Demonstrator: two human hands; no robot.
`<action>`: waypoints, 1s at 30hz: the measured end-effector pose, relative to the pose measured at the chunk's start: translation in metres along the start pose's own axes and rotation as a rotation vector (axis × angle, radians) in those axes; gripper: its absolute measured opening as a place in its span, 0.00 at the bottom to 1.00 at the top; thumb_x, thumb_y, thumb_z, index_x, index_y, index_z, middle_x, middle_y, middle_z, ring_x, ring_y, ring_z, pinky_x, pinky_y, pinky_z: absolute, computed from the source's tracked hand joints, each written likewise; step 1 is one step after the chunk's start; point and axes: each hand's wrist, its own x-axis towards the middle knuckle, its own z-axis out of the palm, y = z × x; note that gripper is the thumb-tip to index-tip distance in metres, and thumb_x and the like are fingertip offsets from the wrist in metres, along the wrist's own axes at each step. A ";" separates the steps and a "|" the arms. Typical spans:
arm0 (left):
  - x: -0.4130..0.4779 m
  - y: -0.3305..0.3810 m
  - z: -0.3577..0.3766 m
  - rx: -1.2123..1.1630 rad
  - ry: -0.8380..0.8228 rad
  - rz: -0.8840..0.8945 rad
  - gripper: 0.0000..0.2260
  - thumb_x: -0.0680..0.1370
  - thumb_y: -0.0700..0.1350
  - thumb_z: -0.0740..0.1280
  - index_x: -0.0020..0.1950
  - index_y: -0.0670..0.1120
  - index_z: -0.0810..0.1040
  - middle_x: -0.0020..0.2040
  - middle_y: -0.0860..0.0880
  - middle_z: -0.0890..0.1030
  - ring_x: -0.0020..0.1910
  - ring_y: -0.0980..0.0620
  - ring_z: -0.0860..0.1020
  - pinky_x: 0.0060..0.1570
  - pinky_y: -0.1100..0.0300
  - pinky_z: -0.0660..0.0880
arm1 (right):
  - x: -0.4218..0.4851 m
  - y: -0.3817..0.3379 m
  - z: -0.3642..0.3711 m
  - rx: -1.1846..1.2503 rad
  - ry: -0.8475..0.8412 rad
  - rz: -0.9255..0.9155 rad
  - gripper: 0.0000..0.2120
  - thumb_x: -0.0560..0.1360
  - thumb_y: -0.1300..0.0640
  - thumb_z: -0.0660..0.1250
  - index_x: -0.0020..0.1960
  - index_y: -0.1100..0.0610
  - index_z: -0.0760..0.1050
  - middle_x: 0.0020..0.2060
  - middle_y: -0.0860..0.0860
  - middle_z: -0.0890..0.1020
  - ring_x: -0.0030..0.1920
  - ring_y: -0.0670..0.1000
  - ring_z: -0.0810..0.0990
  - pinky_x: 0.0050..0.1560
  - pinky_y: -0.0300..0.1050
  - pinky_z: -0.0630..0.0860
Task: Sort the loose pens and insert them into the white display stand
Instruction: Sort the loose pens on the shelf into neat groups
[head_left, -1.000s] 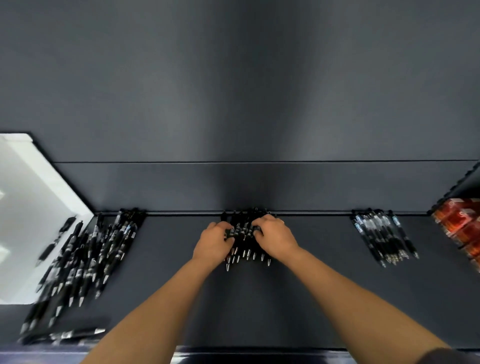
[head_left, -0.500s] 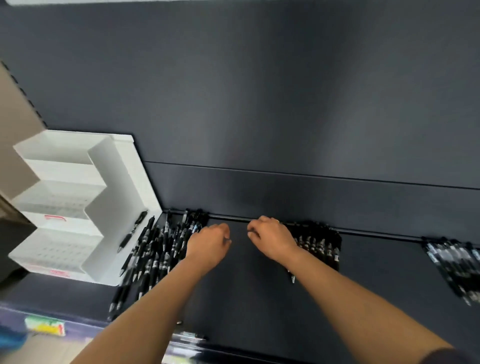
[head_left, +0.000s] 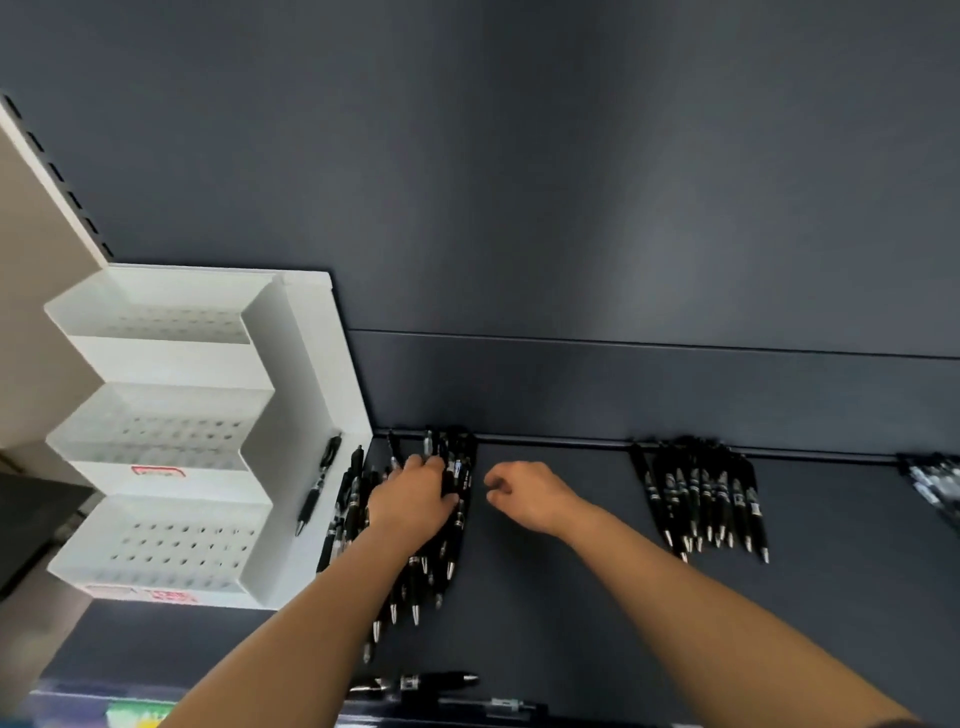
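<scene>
Grip, left: your left hand (head_left: 415, 501) lay on the left pile of pens (head_left: 457, 467), fingers bent down among the barrels; whether they had closed round any pen could not be told.
Grip, right: your right hand (head_left: 527, 496) hung loosely curled above the bare shelf (head_left: 571, 597), holding nothing.
Change: a second earlier both hands were working the middle row of pens (head_left: 701, 499); they had since left it and moved to the left, and the view had swung with them.
Task objects: the left pile lay just beside the white display stand (head_left: 311, 364); one single pen (head_left: 318, 486) leaned on the stand's side wall; a further bunch (head_left: 935, 486) lay at far right.
Stand: the holes in its three tiers appeared unfilled.
Meaning: the middle row looked squared and finished; you had probably begun on the left pile, with insertion not yet begun.
</scene>
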 end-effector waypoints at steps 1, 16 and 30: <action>0.003 0.001 0.000 0.007 -0.001 0.000 0.20 0.77 0.54 0.63 0.67 0.49 0.66 0.63 0.46 0.70 0.64 0.43 0.71 0.56 0.48 0.71 | 0.002 -0.001 0.001 0.003 0.002 0.012 0.16 0.79 0.52 0.61 0.64 0.53 0.73 0.60 0.54 0.78 0.60 0.54 0.76 0.61 0.49 0.73; 0.016 -0.016 0.004 -0.028 -0.052 0.040 0.20 0.74 0.56 0.66 0.63 0.51 0.67 0.61 0.47 0.68 0.62 0.44 0.70 0.58 0.48 0.69 | 0.027 -0.008 0.018 0.165 0.001 0.135 0.14 0.77 0.54 0.63 0.62 0.56 0.73 0.53 0.57 0.79 0.47 0.53 0.78 0.48 0.43 0.75; 0.036 0.017 0.010 0.119 -0.026 -0.029 0.20 0.76 0.57 0.64 0.63 0.46 0.73 0.65 0.45 0.69 0.65 0.44 0.69 0.62 0.48 0.66 | 0.026 0.002 0.015 0.356 -0.001 0.199 0.12 0.79 0.57 0.60 0.62 0.56 0.72 0.47 0.54 0.78 0.31 0.45 0.77 0.32 0.38 0.76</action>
